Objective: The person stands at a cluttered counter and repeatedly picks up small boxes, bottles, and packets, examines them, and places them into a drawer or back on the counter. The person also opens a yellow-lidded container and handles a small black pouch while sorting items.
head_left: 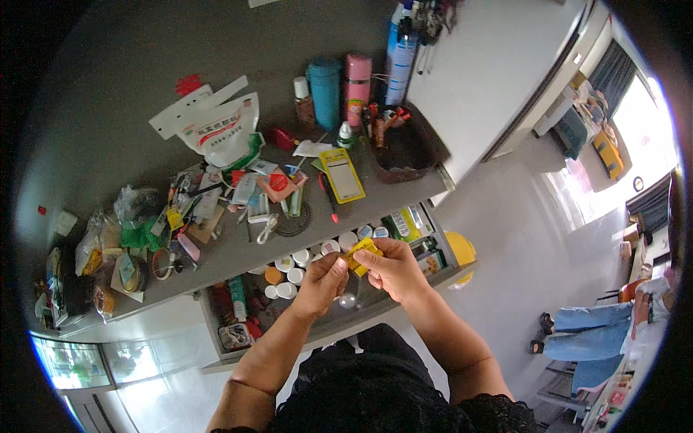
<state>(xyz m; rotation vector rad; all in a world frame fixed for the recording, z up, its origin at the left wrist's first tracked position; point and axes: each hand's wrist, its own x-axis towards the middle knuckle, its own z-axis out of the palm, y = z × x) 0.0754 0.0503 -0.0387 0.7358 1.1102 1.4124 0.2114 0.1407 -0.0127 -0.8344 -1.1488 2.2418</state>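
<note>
Both my hands meet over an open drawer [339, 328], pinching a small yellow packet [366, 255] between them. My left hand [323, 283] has thumb and fingers closed at the packet's left end. On its right end, my right hand [395, 267] grips with the thumb on top. Under and behind the hands the drawer holds several white-capped bottles [286, 290], one with an orange cap [273, 275]. A green tube [237, 298] lies in its left part, and a green and yellow box [411, 222] in its right part.
On the grey counter [289, 242] above lie a yellow-framed card [342, 175], a white pouch [220, 133], a white cable [267, 229] and loose clutter. A blue bottle [325, 94], pink bottle [357, 86] and dark basket [408, 155] stand behind. Someone in jeans [588, 332] is at the right.
</note>
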